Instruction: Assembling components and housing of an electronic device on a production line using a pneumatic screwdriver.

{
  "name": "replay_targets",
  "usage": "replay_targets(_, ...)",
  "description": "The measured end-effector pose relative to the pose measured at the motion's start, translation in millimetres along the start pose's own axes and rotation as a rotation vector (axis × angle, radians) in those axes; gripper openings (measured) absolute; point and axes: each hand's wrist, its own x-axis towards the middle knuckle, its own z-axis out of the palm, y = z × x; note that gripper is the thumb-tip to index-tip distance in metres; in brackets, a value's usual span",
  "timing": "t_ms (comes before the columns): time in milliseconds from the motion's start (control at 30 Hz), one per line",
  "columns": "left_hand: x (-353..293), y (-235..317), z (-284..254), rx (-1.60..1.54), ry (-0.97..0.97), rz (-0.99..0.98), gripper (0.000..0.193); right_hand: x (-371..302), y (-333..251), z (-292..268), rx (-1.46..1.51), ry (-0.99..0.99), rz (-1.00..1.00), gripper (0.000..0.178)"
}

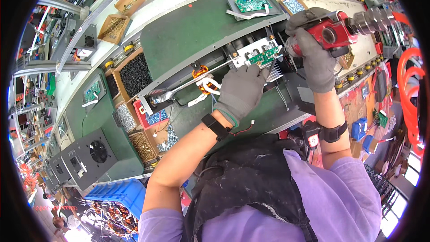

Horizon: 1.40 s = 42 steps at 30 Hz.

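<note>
My right hand (pixel 317 58), in a grey glove, is closed around a red air driver (pixel 329 33) with a metal coupling at its rear. The driver's nose points left, at the right end of a green circuit board (pixel 264 56) on a white mounting plate. My left hand (pixel 244 87), also gloved, rests its outstretched fingers against the near edge of that board and holds no tool. Both sit in a long grey metal chassis (pixel 179 80), beside a copper-wound coil (pixel 202 80) with white leads. Metal heatsink fins (pixel 275 72) show under the board's right end. The driver's tip is hard to make out.
Left of the chassis stand bins of black screws (pixel 133 75), silver screws (pixel 125 117) and brass parts (pixel 142 147). Another circuit board (pixel 251 4) lies on the far side of the green mat (pixel 179 36). An orange coiled hose (pixel 410 94) hangs at right; a blue crate (pixel 118 195) stands lower left.
</note>
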Motion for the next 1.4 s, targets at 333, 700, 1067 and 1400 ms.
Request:
replay_targets(333, -7, 3, 3, -0.068, 0.039, -0.051, 0.03, -1, 1, 1, 0.033, -0.049, -0.036, 0.009)
replay_targets(700, -10, 6, 5, -0.022, 0.038, -0.072, 0.024, 3, 14, -11, 0.098, -0.126, 0.048, 0.013)
replay_targets(1067, -176, -54, -40, -0.42, 0.252, -0.453, 0.034, 35, 28, -55, 0.001, -0.2, -0.207, 0.04)
replay_targets(1400, -413, -209, -51, -0.157, 0.089, -1.202, 0.021, -4, -17, -67, -0.007, -0.068, -0.009, 0.046)
